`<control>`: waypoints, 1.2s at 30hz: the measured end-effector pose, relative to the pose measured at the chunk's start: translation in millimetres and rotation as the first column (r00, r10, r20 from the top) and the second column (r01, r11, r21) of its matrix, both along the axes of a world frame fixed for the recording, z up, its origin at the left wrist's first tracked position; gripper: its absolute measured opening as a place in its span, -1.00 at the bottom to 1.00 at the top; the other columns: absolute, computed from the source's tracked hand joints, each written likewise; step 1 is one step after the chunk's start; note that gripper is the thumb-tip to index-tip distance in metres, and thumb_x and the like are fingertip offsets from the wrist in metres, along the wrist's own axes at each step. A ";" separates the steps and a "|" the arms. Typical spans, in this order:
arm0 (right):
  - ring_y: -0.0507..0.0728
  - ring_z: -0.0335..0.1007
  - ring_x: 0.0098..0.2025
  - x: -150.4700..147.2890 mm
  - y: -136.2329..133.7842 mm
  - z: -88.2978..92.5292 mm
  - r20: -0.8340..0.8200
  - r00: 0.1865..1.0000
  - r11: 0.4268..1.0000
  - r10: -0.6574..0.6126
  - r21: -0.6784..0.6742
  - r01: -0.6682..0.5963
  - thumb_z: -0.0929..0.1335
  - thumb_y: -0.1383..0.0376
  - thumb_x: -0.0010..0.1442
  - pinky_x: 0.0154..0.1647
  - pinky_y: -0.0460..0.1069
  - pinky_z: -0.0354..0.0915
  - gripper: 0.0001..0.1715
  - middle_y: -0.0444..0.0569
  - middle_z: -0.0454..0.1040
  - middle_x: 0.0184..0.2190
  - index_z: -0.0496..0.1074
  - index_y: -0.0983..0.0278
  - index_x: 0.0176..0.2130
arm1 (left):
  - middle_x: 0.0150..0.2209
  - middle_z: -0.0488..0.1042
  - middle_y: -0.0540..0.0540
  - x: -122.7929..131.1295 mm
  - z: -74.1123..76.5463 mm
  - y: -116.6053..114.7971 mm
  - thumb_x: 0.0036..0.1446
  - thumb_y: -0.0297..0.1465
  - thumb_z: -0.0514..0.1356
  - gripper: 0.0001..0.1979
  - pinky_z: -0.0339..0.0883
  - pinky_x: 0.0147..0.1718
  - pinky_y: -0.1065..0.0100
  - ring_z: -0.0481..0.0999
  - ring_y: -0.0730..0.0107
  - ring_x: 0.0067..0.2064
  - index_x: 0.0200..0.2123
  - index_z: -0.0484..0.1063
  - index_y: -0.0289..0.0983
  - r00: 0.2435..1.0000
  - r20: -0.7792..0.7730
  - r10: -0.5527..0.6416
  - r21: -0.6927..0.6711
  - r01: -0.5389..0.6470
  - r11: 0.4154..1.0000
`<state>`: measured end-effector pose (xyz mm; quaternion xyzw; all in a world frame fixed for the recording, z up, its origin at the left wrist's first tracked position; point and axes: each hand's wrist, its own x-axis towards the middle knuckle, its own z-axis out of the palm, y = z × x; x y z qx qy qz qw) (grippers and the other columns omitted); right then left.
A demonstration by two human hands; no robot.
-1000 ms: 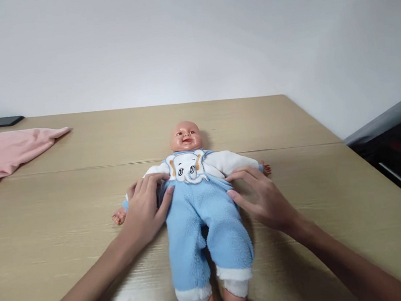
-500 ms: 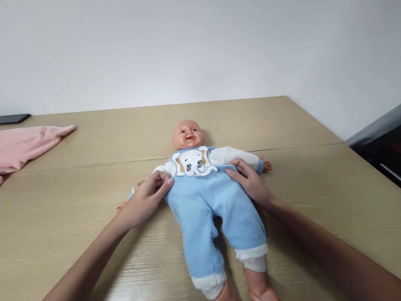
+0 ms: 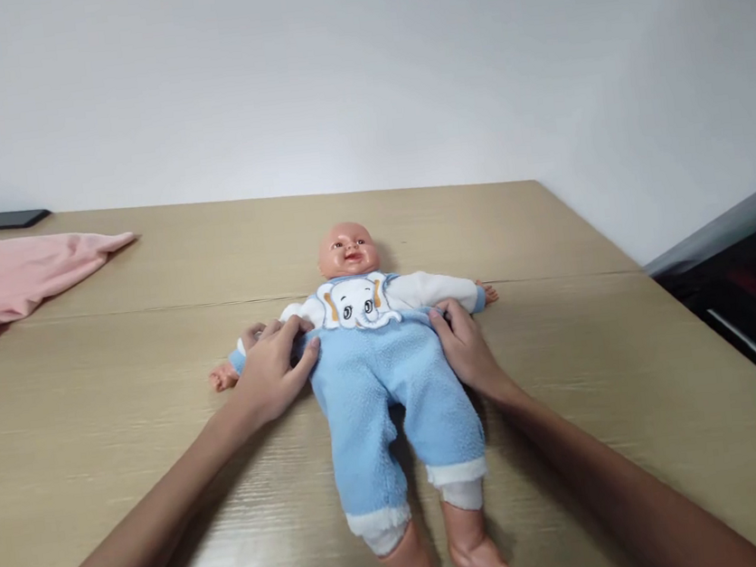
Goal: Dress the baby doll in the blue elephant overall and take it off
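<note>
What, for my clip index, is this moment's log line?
doll: on its back; left grip: at waist of blue trousers; right grip: at opposite side; pink cloth: far left

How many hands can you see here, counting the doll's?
4. The person's left hand and right hand are at either side of the doll's waist. One doll hand is at the picture's left, the other doll hand at its right. Some fingers are hidden.

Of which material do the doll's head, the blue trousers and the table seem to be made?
Doll's head: probably smooth plastic or vinyl; it shows glossy highlights. Blue trousers: soft, matte, fleece-like fabric with a nubbly surface. Table: wood or wood-look laminate, slightly shiny; fine grain lines and pale reflections show.
</note>
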<state>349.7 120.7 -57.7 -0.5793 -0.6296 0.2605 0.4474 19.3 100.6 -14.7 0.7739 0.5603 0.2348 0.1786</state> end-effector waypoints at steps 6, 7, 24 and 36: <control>0.28 0.38 -0.14 -15.3 5.4 -5.9 0.017 0.995 0.993 -0.101 0.069 0.099 0.39 0.04 0.35 0.01 0.17 0.31 -0.75 0.01 0.47 -0.23 0.32 0.12 -0.21 | -0.04 0.54 -0.18 39.9 27.0 11.7 0.40 -0.30 0.13 -0.93 0.39 0.16 -0.02 0.50 0.02 0.04 -0.09 0.34 -0.12 0.941 0.336 0.032 0.380 -0.167 0.910; 0.28 0.39 -0.14 -14.9 5.3 -6.6 0.008 0.993 0.991 -0.115 0.075 0.114 0.39 0.08 0.33 0.01 0.17 0.32 -0.78 0.01 0.47 -0.22 0.32 0.12 -0.18 | -0.04 0.55 -0.17 53.9 36.1 17.3 0.42 -0.32 0.14 -0.96 0.38 0.20 0.01 0.51 0.04 0.07 -0.09 0.36 -0.12 0.945 0.320 -0.067 0.420 -0.078 0.904; 0.09 -0.06 -0.43 7.3 -7.0 -2.0 -0.258 0.935 0.961 -0.242 0.070 0.268 0.41 0.14 0.23 -0.37 0.04 0.01 -0.51 -0.26 -0.03 -0.49 0.00 0.08 -0.46 | 0.10 0.65 -0.48 198.6 37.6 121.4 0.13 -0.22 0.50 -0.53 0.52 0.02 -0.03 0.56 -0.33 0.19 0.03 0.60 -0.37 0.832 -0.407 -0.377 -0.011 0.408 0.913; 0.10 0.19 -0.36 6.5 -8.5 -4.9 -0.303 0.952 0.996 -0.053 0.048 0.070 0.44 0.14 0.24 -0.28 0.03 0.16 -0.74 -0.23 0.25 -0.41 0.28 0.13 -0.28 | -0.19 0.69 -0.16 171.9 66.3 116.0 0.07 -0.20 0.45 -0.68 0.52 -0.09 0.09 0.68 -0.02 -0.10 -0.17 0.55 -0.22 0.873 0.440 -0.208 0.419 0.005 0.908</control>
